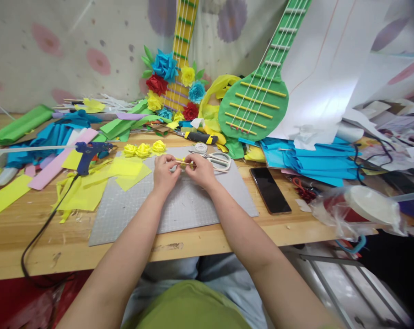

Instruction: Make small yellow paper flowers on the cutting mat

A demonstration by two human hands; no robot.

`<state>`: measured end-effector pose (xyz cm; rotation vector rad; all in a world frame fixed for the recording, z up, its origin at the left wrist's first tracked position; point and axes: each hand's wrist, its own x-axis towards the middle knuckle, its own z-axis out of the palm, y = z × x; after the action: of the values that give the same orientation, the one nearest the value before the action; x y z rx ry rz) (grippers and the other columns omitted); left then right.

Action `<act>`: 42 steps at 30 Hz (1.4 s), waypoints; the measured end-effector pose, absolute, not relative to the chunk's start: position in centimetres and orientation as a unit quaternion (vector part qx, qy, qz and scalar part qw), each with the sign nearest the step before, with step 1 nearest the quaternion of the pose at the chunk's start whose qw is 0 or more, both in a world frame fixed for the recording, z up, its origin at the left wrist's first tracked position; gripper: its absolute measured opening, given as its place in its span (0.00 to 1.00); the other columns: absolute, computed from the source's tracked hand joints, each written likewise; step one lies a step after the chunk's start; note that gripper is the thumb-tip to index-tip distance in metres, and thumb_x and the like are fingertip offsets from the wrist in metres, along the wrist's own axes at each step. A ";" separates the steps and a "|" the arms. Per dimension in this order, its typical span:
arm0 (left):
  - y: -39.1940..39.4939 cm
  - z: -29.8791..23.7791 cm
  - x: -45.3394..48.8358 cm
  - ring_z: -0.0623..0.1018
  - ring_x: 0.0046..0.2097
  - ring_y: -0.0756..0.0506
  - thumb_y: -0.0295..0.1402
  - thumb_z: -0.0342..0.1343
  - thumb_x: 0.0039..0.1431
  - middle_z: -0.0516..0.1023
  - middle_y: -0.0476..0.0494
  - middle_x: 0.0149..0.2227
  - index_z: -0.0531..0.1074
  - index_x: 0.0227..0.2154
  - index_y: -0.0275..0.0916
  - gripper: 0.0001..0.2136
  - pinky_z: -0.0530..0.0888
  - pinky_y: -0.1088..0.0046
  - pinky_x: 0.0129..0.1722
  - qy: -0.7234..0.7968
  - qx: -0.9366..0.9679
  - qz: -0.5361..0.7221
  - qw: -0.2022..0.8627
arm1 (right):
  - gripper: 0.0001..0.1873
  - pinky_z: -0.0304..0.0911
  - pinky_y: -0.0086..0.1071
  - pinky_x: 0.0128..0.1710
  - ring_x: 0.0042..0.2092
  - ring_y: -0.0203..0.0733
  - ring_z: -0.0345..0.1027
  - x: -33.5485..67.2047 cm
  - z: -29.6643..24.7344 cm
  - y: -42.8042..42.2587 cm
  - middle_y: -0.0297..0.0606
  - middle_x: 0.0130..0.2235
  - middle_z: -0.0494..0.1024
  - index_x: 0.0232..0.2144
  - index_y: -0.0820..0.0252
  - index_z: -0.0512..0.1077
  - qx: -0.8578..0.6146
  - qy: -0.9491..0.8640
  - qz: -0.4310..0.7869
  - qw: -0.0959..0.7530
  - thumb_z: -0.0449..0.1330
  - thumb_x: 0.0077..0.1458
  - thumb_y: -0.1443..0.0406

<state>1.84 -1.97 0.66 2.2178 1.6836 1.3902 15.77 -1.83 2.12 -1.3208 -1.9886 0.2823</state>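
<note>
Over the grey cutting mat (193, 210), my left hand (165, 173) and my right hand (200, 171) face each other with fingers pinched. A thin wooden stick (182, 162) runs between them, and both hands are closed on it. A bit of yellow paper shows at the stick, mostly hidden by the fingers. White-handled scissors (220, 161) lie just right of my right hand, and a small white roll of tape (200, 147) sits behind it. To the left of my left hand are several yellow paper flowers (143, 150) and loose yellow paper sheets (133, 170).
A blue glue gun (87, 155) trails a black cord at left. The phone (270, 190) lies right of the mat. Behind stand a green paper guitar (255, 107) and a yellow one (184, 36) with flowers. Blue paper (306, 157) and a utility knife (200, 137) lie around.
</note>
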 end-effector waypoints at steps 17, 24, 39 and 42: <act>-1.9 0.4 1.8 0.65 0.39 0.46 0.27 0.55 0.45 0.67 0.46 0.33 0.74 0.27 0.41 0.06 0.64 0.65 0.43 0.515 0.718 0.468 0.008 | 0.08 0.55 0.26 0.30 0.34 0.34 0.63 15.8 1.9 -1.7 0.31 0.33 0.71 0.30 0.56 0.66 -0.498 -0.766 0.117 0.388 0.51 0.44 0.69; -1.7 0.1 1.7 0.65 0.40 0.46 0.28 0.54 0.46 0.67 0.46 0.34 0.75 0.32 0.43 0.09 0.64 0.66 0.43 0.519 0.711 0.473 0.029 | 0.08 0.55 0.26 0.30 0.34 0.34 0.63 15.8 1.9 -1.7 0.31 0.33 0.71 0.30 0.56 0.67 -0.489 -0.777 0.118 0.378 0.51 0.45 0.68; -2.0 0.5 1.8 0.64 0.43 0.45 0.28 0.53 0.46 0.66 0.44 0.37 0.74 0.29 0.41 0.07 0.67 0.67 0.41 0.520 0.697 0.485 0.091 | 0.06 0.54 0.27 0.31 0.30 0.33 0.62 16.3 2.3 -1.9 0.29 0.32 0.72 0.29 0.56 0.67 -0.507 -0.761 0.131 0.382 0.51 0.45 0.67; -2.0 0.4 1.9 0.64 0.45 0.45 0.28 0.52 0.47 0.66 0.43 0.38 0.73 0.29 0.41 0.07 0.68 0.68 0.40 0.526 0.692 0.481 0.116 | 0.06 0.54 0.27 0.30 0.29 0.32 0.62 16.4 2.4 -1.9 0.27 0.31 0.72 0.29 0.55 0.66 -0.512 -0.756 0.144 0.381 0.51 0.45 0.67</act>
<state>1.91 -1.99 0.45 2.0266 1.5409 1.4080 16.38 -1.93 2.35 -1.3057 -1.9300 0.3669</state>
